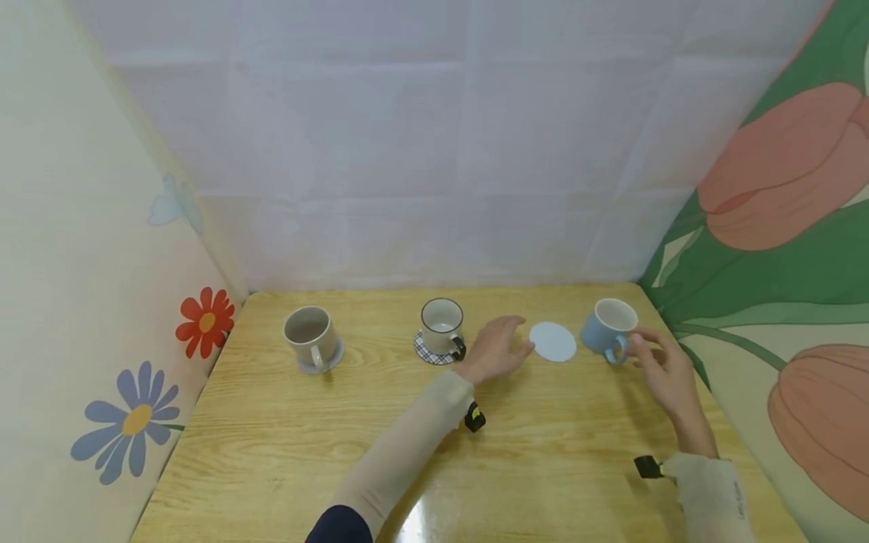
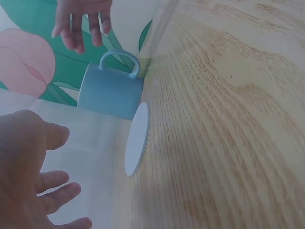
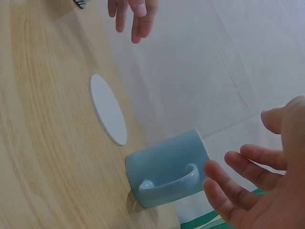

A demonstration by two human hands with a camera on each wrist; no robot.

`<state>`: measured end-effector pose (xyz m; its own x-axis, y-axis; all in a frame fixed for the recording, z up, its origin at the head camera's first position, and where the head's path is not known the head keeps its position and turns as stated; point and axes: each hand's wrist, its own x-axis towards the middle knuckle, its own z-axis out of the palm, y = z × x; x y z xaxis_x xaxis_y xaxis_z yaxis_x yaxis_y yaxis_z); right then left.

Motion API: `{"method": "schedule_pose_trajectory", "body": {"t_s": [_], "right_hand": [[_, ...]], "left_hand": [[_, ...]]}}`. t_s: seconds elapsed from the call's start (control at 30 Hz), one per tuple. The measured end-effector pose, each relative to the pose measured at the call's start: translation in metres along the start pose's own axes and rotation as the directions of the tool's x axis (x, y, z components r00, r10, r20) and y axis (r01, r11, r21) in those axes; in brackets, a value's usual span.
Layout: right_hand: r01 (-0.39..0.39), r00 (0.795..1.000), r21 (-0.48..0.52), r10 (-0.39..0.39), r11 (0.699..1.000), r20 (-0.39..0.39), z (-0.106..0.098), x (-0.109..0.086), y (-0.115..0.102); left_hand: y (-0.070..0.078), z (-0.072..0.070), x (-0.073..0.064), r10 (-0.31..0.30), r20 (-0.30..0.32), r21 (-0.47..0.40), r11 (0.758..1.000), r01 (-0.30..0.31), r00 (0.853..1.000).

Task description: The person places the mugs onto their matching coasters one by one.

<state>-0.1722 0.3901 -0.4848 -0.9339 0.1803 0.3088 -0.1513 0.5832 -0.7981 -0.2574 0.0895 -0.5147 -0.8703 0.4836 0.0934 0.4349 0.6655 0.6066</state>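
A light blue mug (image 1: 604, 332) stands upright on the table at the right, its handle toward the front. My right hand (image 1: 668, 369) is just right of it, fingers spread and relaxed; in the right wrist view the fingertips (image 3: 212, 169) are close to the mug's rim and handle. Left of the mug lies a round white coaster (image 1: 553, 342) with nothing on it. My left hand (image 1: 497, 348) hovers at the coaster's left side with loosely spread fingers and an empty palm. In the left wrist view its thumb and fingers point toward the coaster (image 2: 137, 139).
A white mug with a dark rim (image 1: 441, 317) stands on a checked coaster (image 1: 431, 357) beside my left wrist. Farther left, a beige mug (image 1: 311, 335) sits on a pale coaster (image 1: 339, 353). A white cloth wall (image 1: 434, 151) closes the back; printed panels flank the wooden table (image 1: 271, 445).
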Motion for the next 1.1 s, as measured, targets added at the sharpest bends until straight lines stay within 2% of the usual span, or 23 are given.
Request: {"method": "schedule_pose_trajectory", "body": {"t_s": [0.23, 0.43, 0.83, 1.1], "right_hand": [[-0.062, 0.998, -0.034, 0.062, 0.997, 0.0, -0.003, -0.002, 0.011], [-0.072, 0.997, -0.034, 0.072, 0.997, 0.004, -0.001, -0.003, 0.02], [-0.111, 0.993, -0.028, 0.112, 0.993, 0.043, 0.008, -0.006, 0.033], [-0.146, 0.987, -0.02, 0.147, 0.989, 0.058, 0.014, -0.003, 0.038]], "left_hand": [[0.002, 0.005, -0.001, -0.011, 0.017, -0.036, 0.999, 0.012, 1.0], [-0.001, 0.011, 0.001, -0.001, 0.012, -0.001, 1.0, 0.002, 1.0], [0.01, 0.021, 0.007, 0.011, 0.017, 0.003, 1.0, -0.011, 1.0], [0.002, 0.03, 0.011, -0.008, 0.007, -0.019, 1.0, 0.008, 1.0]]}}
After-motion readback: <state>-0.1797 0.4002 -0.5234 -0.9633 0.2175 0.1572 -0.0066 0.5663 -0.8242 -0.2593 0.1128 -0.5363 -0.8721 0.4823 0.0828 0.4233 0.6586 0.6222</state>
